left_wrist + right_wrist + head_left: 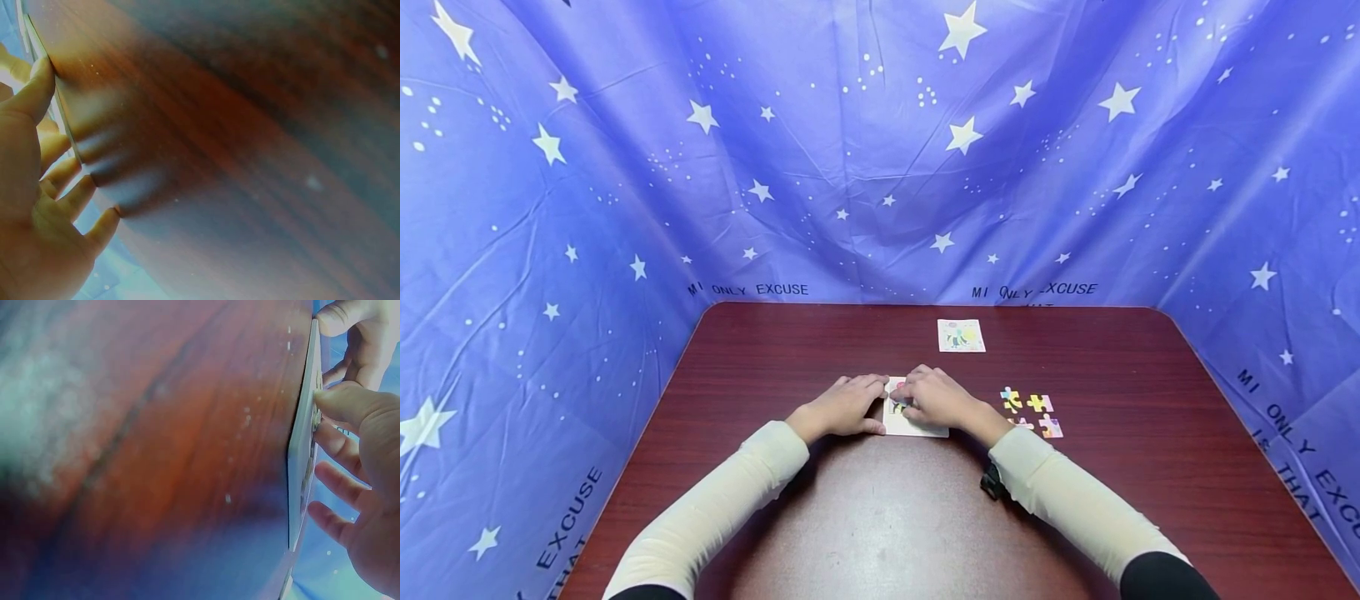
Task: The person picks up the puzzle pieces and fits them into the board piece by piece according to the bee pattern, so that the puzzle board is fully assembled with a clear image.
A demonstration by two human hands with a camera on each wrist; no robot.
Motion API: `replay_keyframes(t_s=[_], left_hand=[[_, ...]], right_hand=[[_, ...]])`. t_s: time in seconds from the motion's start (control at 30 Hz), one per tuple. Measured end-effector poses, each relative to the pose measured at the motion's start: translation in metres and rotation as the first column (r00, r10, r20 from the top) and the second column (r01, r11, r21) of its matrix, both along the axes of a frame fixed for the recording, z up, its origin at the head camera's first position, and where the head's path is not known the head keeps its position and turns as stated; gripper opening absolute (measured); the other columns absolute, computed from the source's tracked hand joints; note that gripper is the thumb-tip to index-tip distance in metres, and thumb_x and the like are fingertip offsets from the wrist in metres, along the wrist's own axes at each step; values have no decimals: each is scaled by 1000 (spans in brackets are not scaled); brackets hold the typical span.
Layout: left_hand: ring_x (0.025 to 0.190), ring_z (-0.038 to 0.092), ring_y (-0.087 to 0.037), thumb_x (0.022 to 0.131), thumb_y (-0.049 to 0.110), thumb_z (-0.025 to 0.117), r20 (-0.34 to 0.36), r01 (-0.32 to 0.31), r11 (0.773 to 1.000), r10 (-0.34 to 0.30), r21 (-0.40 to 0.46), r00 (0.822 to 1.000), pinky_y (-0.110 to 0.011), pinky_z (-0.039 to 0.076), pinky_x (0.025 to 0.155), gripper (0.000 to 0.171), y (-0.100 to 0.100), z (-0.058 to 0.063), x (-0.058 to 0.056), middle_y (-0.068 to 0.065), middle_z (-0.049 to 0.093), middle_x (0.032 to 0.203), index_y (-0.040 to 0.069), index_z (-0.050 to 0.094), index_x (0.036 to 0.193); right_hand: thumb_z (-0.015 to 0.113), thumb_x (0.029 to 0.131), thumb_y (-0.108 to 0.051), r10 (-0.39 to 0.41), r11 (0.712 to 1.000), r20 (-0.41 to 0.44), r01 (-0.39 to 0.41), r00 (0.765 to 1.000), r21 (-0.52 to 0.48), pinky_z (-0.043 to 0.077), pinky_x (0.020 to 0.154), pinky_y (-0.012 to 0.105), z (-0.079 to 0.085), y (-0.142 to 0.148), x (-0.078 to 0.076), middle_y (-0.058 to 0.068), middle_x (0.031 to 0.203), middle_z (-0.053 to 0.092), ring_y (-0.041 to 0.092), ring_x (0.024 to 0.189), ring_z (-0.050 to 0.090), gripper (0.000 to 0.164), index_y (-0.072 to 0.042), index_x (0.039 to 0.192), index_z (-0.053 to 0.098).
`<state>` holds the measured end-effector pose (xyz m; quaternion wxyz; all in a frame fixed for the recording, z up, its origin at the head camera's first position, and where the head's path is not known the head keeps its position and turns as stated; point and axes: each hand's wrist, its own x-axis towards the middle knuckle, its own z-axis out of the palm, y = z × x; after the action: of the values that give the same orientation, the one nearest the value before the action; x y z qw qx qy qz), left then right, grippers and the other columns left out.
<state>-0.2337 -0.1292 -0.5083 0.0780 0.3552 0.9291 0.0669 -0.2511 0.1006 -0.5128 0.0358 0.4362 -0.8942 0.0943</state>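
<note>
Taking 12 o'clock as straight away from the person, a thin white square puzzle board point(913, 429) is lying flat on the dark red-brown wooden desk point(760, 358), directly between the hands. The left hand point(845, 406) is bracing it from 9 o'clock: its fingertips are touching near the 11 o'clock corner and its thumb is resting by the 7 o'clock corner, thumb and fingers spreading apart along the edge. The right hand point(938, 400) is reaching over the board from 3 o'clock, its fingertips bearing down on colourful interlocking pieces point(898, 407) that are partly hiding beneath it. In the right wrist view its thumb and fingers are fanning out over the board's face; whether thumb and forefinger are pinching one piece, I cannot tell.

The key relation is to the loose cardboard jigsaw pieces, four of them showing, which are sitting at 3 o'clock from the board, near the right wrist and well apart from the left hand. They are forming a loose two-by-two group: a yellow, black and blue piece point(1011, 399) at 10 o'clock, a yellow and pink one point(1040, 403) at 1, a pink-purple one point(1051, 427) at 4, and another point(1021, 423) at 8, which the right forearm is partly covering. The board is looking roughly square, so no long axis is standing out. A square printed picture card point(961, 336) is lying at 1 o'clock beyond the board.
</note>
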Motion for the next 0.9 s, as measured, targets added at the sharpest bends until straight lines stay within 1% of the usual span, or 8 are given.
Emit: replay_keyframes(t_s=[0.13,0.4,0.53,0.63,0.77,0.9], left_hand=[[144,46,-26,89,58,69,2,-1,1000,1,4,1000,-50,44,107,65,0,0,0,-7,46,158,13,57,134],[144,46,-26,89,58,70,-2,-2,1000,2,6,1000,-50,45,107,64,0,-1,-1,-7,46,158,13,58,134],[143,47,-25,88,58,70,-6,-1,1000,1,6,1000,-50,45,106,65,0,0,-1,-7,47,157,13,58,133],[143,48,-25,88,58,70,-8,-1,1000,1,9,1000,-50,46,105,64,0,0,0,-6,47,156,13,58,133],[143,48,-25,88,58,70,-9,3,1000,-3,1,1000,-49,46,105,64,0,0,-1,-6,47,156,14,58,133],[143,47,-25,88,58,70,-6,4,1000,-4,-3,1000,-50,45,106,65,0,-1,-1,-6,47,157,14,58,134]], right_hand=[[73,85,-23,3,1000,-17,-3,1000,8,51,78,41,1,0,1,-2,89,72,25,105,64,30,-21,115,78],[74,86,-23,24,999,-66,-23,997,23,52,77,41,5,-1,2,3,102,77,26,105,65,28,-21,113,79],[73,87,-23,27,999,-71,-25,997,29,52,77,42,5,-1,1,4,103,77,27,106,65,28,-21,115,79],[73,88,-24,31,999,-83,-28,996,32,53,77,42,4,0,0,3,102,76,27,106,64,28,-22,115,79],[74,88,-26,38,999,-99,-35,994,32,53,79,42,2,0,-1,-1,101,77,26,106,65,26,-24,113,80],[74,88,-24,43,999,-82,-41,996,35,54,80,42,3,1,0,-2,102,77,26,106,65,25,-24,112,80]])
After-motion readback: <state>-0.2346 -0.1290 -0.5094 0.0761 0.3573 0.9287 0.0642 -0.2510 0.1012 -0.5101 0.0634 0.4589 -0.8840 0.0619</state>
